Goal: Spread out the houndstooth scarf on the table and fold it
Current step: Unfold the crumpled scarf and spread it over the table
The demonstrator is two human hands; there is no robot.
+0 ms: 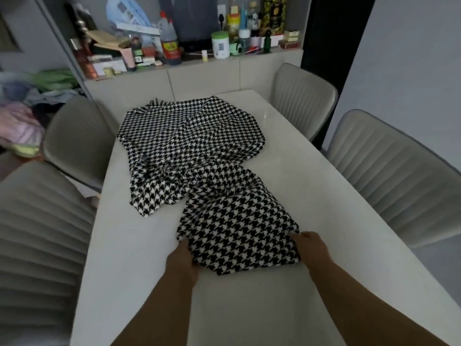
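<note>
Hands: I have both on the near end of the scarf [197,156]. My left hand [183,258] grips the left edge at about 7 o'clock from the cloth's middle, fingers tucked under the fabric; my right hand [310,248] pinches the right corner at about 5 o'clock.

Scarf: I see it lying on the table [311,186], running from my hands out toward 12 o'clock. It is not flat. The far part is a broad doubled patch with a fringed edge at about 11 o'clock; the middle is twisted and bunched, and a loose flap sticks out at 9 o'clock.

Stage: I judge I am in the spreading step, with no fold begun.

Risk, drag: if I pull the near end toward me, I expect the twisted middle to tighten instead of opening, and the far patch to slide along with it.

Risk, edge: the far left part lies close to the table's 10 o'clock edge, so a sideways tug could tip it off toward the chair [74,143].

Risk, grip: my right pinch takes only a corner and could slip out under tension.

Containers: I see none on the table. On the shelf [224,61] at 12 o'clock stand a dark sauce bottle [170,43] and a white jar with a green lid [220,44]; I cannot tell how full either is.
</note>
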